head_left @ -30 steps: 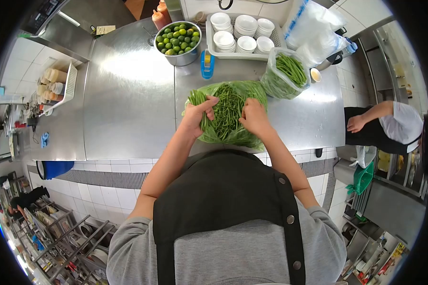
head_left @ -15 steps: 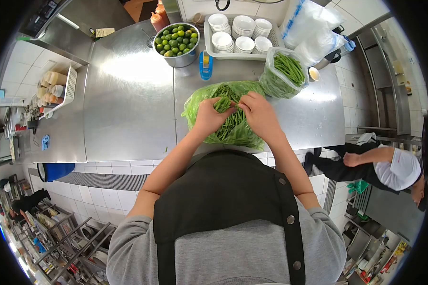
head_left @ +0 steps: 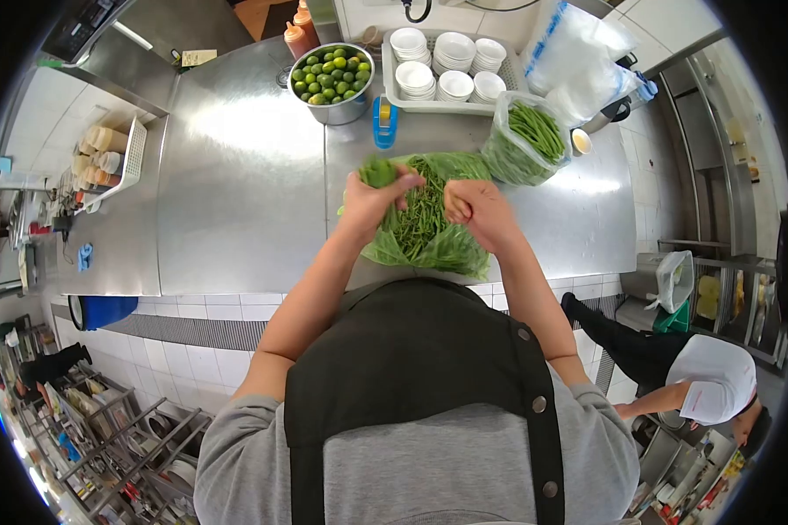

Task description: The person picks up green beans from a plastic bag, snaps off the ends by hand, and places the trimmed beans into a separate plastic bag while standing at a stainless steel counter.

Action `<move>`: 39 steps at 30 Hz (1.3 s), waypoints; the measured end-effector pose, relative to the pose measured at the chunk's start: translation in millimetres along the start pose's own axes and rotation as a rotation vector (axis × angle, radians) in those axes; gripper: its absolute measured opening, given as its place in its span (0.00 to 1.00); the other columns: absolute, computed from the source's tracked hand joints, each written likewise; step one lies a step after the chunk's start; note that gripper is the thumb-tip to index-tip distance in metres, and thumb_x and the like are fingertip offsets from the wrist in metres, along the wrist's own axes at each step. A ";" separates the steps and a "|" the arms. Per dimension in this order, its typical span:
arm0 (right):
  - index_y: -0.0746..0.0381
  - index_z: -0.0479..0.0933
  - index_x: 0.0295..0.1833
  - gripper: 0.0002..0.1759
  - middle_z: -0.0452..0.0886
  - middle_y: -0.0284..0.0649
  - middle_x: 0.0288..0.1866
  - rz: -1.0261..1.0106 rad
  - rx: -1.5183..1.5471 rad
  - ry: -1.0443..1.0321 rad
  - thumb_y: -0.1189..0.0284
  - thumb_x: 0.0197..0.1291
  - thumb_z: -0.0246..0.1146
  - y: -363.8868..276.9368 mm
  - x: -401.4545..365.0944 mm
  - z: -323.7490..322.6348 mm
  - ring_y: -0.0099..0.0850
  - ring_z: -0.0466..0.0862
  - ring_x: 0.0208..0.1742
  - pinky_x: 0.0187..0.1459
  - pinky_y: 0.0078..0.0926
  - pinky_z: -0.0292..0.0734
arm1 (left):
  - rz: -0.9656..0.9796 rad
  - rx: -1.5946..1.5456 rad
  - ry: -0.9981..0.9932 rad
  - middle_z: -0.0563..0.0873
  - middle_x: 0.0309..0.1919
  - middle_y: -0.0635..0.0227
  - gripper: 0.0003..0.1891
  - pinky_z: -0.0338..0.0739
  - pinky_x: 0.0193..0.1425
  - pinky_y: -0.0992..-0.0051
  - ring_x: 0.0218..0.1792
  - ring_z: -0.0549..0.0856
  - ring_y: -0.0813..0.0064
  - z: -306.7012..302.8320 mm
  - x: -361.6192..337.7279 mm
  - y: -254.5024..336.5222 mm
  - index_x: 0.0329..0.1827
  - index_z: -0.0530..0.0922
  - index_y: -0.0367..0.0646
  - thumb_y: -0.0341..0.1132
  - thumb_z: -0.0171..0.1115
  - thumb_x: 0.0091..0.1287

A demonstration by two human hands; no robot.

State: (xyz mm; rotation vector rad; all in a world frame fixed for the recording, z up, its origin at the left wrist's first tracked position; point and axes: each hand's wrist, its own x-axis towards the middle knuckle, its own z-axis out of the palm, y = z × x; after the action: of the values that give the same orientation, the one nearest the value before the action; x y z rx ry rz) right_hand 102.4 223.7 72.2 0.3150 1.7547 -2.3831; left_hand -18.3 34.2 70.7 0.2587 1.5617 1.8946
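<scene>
My left hand (head_left: 369, 203) is closed around a small bunch of green beans (head_left: 377, 171), slightly blurred, above the left side of an open green plastic bag (head_left: 457, 254). Inside the bag lies a heap of thin green beans (head_left: 426, 206). My right hand (head_left: 483, 213) is over the bag's right side with its fingers curled in. Whether anything is in those fingers is hidden. The two hands are apart, with the heap showing between them. Just beyond my right hand stands a clear bag (head_left: 499, 156) filled with long green beans (head_left: 537, 129).
Along the back of the steel table (head_left: 236, 210) are a pot of limes (head_left: 333, 79), a blue tape dispenser (head_left: 384, 127) and a tray (head_left: 429, 105) of stacked white bowls (head_left: 455, 52). A small cup (head_left: 581, 141) stands at right. Another person (head_left: 709, 376) is at the far right.
My hands have moved apart from where they met over the heap; the left has turned with its bunch, and the right has curled its fingers. The other person has moved and bends lower.
</scene>
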 end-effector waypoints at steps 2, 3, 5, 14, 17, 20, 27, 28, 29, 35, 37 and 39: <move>0.61 0.76 0.29 0.22 0.77 0.32 0.30 0.085 -0.235 0.058 0.58 0.75 0.59 19.7 4.9 -10.2 0.21 0.71 0.31 0.35 0.23 0.66 | -0.015 -0.312 -0.045 0.90 0.42 0.59 0.07 0.75 0.29 0.82 0.26 0.81 0.83 -5.8 0.4 4.7 0.45 0.81 0.39 0.29 0.70 0.68; 0.62 0.78 0.31 0.22 0.78 0.31 0.31 0.114 -0.322 0.046 0.56 0.75 0.60 22.5 6.9 -8.3 0.20 0.71 0.31 0.34 0.23 0.66 | -0.019 -0.431 -0.048 0.89 0.44 0.58 0.07 0.75 0.29 0.82 0.26 0.80 0.83 -9.1 0.1 3.0 0.46 0.81 0.40 0.30 0.69 0.69; 0.63 0.80 0.33 0.21 0.79 0.31 0.32 0.075 -0.335 0.039 0.57 0.75 0.61 27.7 7.9 -2.6 0.18 0.71 0.30 0.33 0.22 0.67 | -0.044 -0.604 -0.056 0.86 0.51 0.57 0.09 0.76 0.31 0.83 0.27 0.79 0.84 -18.4 0.9 -3.8 0.50 0.78 0.42 0.31 0.68 0.71; 0.65 0.81 0.40 0.06 0.79 0.31 0.32 -0.282 -0.337 0.252 0.73 0.67 0.68 18.2 20.4 56.6 0.18 0.77 0.36 0.41 0.20 0.73 | -0.033 -0.647 0.044 0.86 0.48 0.60 0.10 0.76 0.31 0.83 0.28 0.79 0.83 -12.3 1.4 -10.3 0.51 0.78 0.42 0.30 0.68 0.71; 0.65 0.81 0.40 0.04 0.79 0.31 0.32 -0.520 -0.306 0.330 0.76 0.66 0.68 9.4 21.8 57.7 0.19 0.78 0.36 0.42 0.20 0.74 | -0.090 -0.634 0.140 0.86 0.46 0.61 0.09 0.77 0.31 0.84 0.28 0.79 0.84 -9.6 0.1 -10.9 0.49 0.78 0.42 0.31 0.69 0.70; 0.65 0.81 0.40 0.02 0.80 0.32 0.34 -0.520 -0.232 0.383 0.79 0.67 0.66 3.8 21.4 46.9 0.19 0.78 0.37 0.42 0.20 0.74 | -0.137 -0.653 0.180 0.86 0.44 0.64 0.09 0.78 0.30 0.84 0.28 0.79 0.84 -3.9 0.7 -23.8 0.48 0.79 0.42 0.31 0.69 0.70; 0.64 0.81 0.38 0.05 0.81 0.31 0.36 -0.351 -0.145 0.358 0.75 0.67 0.68 -13.2 11.5 -6.1 0.16 0.78 0.37 0.40 0.20 0.73 | -0.249 -0.798 0.293 0.83 0.35 0.72 0.11 0.81 0.33 0.82 0.29 0.80 0.83 -39.4 18.1 -38.8 0.54 0.78 0.42 0.33 0.66 0.72; 0.64 0.82 0.38 0.06 0.81 0.31 0.36 -0.275 -0.265 0.334 0.74 0.66 0.69 -12.4 9.3 -14.8 0.16 0.78 0.37 0.40 0.20 0.73 | -0.251 -0.812 0.273 0.83 0.35 0.71 0.13 0.81 0.34 0.82 0.30 0.80 0.82 -40.2 16.9 -37.0 0.55 0.77 0.40 0.33 0.66 0.72; 0.65 0.81 0.37 0.07 0.82 0.32 0.36 -0.167 -0.423 0.351 0.73 0.65 0.70 -9.0 9.5 -18.9 0.19 0.79 0.37 0.39 0.22 0.73 | -0.252 -0.826 0.255 0.83 0.35 0.70 0.14 0.81 0.34 0.82 0.30 0.81 0.81 -40.9 14.8 -35.0 0.56 0.76 0.39 0.32 0.65 0.72; 0.65 0.79 0.41 0.12 0.83 0.45 0.38 -0.019 -1.008 0.281 0.72 0.57 0.73 47.8 16.9 -21.7 0.41 0.83 0.40 0.43 0.38 0.77 | -0.292 -0.717 0.111 0.84 0.40 0.67 0.16 0.82 0.38 0.79 0.36 0.84 0.78 -23.0 6.0 -29.9 0.56 0.76 0.38 0.28 0.69 0.68; 0.65 0.77 0.47 0.15 0.83 0.52 0.41 0.101 -1.034 0.260 0.73 0.56 0.71 44.7 10.1 -0.9 0.52 0.83 0.46 0.47 0.45 0.77 | -0.292 -0.609 0.078 0.86 0.44 0.65 0.15 0.82 0.37 0.79 0.37 0.85 0.78 -15.6 1.0 -29.2 0.54 0.78 0.39 0.27 0.70 0.66; 0.64 0.74 0.53 0.20 0.83 0.49 0.38 -0.047 -1.228 0.319 0.76 0.56 0.70 65.2 9.6 -2.6 0.47 0.84 0.42 0.45 0.44 0.78 | -0.312 -0.562 -0.008 0.86 0.46 0.63 0.14 0.83 0.37 0.81 0.36 0.84 0.80 -12.4 -0.2 -32.8 0.53 0.78 0.40 0.27 0.70 0.67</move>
State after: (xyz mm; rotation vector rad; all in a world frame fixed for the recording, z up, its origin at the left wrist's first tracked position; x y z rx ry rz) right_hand 110.1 206.9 9.0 0.4450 2.9290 -0.9037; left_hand -13.0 26.5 36.9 -0.2120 0.9390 1.9774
